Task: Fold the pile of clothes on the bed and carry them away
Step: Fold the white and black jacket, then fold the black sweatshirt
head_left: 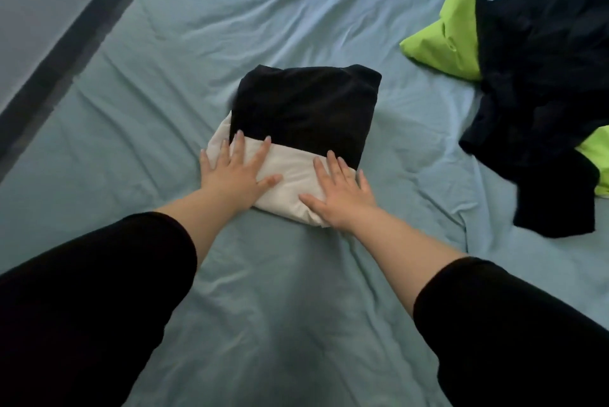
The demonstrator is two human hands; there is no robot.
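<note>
Two black sleeves (82,291) are nearest, one on each arm. The left hand (234,172) and the right hand (342,192) both lie flat, fingers straight and spread, pressing on the near part of one folded white garment (290,169). One folded black garment (306,106) lies on its far part, touching the fingertips. This stack of two is mid-bed on the blue sheet (230,27). Far right, well apart, lies one loose heap (543,77) of dark and lime green cloth (451,34).
</note>
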